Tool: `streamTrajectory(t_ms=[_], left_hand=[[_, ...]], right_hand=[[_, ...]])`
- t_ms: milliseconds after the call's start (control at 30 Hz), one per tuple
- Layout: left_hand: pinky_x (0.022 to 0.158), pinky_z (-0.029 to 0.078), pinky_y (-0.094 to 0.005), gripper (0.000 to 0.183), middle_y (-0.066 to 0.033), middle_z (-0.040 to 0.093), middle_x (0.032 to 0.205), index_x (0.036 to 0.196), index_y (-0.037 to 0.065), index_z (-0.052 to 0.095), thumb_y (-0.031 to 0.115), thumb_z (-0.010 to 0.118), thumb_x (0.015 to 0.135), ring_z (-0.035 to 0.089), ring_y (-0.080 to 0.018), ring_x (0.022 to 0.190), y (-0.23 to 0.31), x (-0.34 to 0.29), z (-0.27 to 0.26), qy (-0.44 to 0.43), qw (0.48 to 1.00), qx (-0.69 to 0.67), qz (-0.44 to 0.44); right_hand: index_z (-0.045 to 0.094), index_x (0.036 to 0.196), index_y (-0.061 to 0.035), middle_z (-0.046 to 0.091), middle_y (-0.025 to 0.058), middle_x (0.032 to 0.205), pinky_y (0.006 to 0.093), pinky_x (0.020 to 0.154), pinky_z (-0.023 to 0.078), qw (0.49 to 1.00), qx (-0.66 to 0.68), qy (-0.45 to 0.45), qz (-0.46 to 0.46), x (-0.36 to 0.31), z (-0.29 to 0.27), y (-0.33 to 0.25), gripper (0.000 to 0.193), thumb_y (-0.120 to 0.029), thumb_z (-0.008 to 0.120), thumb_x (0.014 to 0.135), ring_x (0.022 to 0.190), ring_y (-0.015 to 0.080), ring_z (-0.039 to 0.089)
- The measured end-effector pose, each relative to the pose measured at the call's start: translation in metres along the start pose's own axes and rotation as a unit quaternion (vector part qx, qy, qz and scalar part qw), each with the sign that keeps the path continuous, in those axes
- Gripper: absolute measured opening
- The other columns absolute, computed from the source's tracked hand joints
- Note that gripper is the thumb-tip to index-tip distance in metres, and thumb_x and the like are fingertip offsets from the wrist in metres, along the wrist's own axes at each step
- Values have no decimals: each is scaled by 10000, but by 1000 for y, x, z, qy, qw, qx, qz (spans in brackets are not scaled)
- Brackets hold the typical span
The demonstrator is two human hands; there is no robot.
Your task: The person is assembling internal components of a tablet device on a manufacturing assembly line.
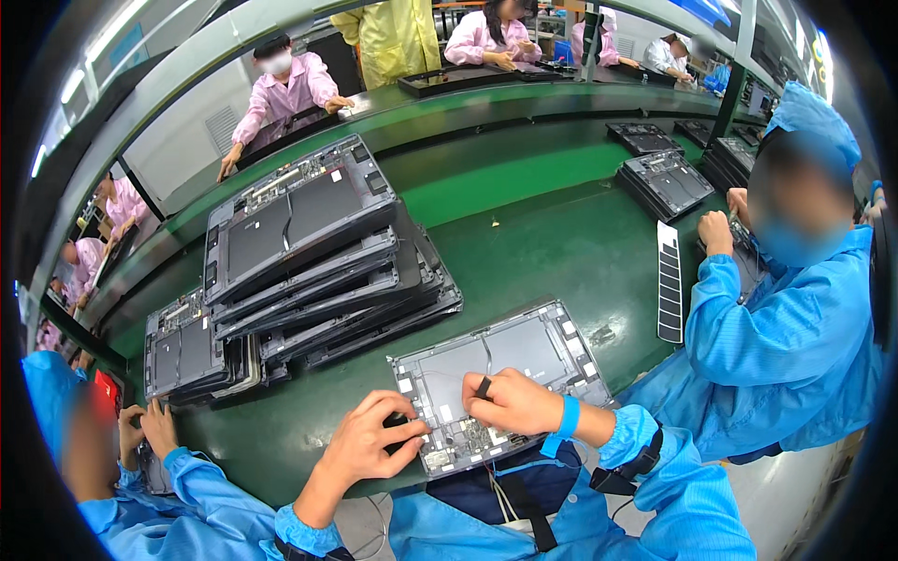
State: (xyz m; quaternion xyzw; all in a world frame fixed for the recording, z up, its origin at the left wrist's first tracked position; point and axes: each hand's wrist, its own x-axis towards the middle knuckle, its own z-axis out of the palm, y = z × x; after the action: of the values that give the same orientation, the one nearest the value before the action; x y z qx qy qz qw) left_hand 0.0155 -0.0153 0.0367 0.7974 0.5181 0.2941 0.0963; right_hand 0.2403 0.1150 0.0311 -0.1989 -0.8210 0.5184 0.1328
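On the green bench in front of me lies an opened laptop-like device, its dark battery pack and circuit board exposed. My left hand is at its left edge, fingers bent and apart, the fingertips touching the frame beside the board. Above the circuit board, my right hand is closed around a slim black tool; only a short dark piece of it shows, so its exact kind is hidden. A blue wrist strap circles my right wrist.
A tall, uneven stack of similar opened devices stands at the left, with a lower stack beside it. Co-workers in blue sit close on both sides. A white strip with dark panels lies at the right, near another stack.
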Motion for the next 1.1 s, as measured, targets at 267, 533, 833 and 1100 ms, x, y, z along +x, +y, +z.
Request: streamTrajectory(t_ms=[267,533,833,1100], left_hand=[[742,533,-358,188,-22,627,907,856,149,758,117,724,673,616,-247,935,8,2,-2,9,999,42,-15],[649,525,-353,163,-2,599,878,836,168,743,119,703,686,598,-227,915,7,7,-2,-1,999,49,-21],[748,520,-372,180,-29,608,927,861,147,743,91,710,693,594,-262,957,1,-7,9,34,999,1,-26],[885,479,-405,190,-68,596,1006,889,134,754,84,721,708,569,-304,1041,-1,-16,19,49,997,-51,-43]], right_hand=[[553,900,-46,589,170,609,427,546,476,999,-16,27,-37,1,4,4,144,-184,524,874,578,368,615],[556,885,-56,615,68,593,335,522,484,996,-60,32,-66,1,-1,4,133,-177,504,896,527,217,625],[570,903,-47,620,117,635,386,557,480,1000,14,-3,2,-2,1,-5,161,-202,532,886,573,280,627],[649,982,-22,681,104,737,293,581,491,996,75,5,-44,7,19,-10,153,-152,621,906,628,147,640]])
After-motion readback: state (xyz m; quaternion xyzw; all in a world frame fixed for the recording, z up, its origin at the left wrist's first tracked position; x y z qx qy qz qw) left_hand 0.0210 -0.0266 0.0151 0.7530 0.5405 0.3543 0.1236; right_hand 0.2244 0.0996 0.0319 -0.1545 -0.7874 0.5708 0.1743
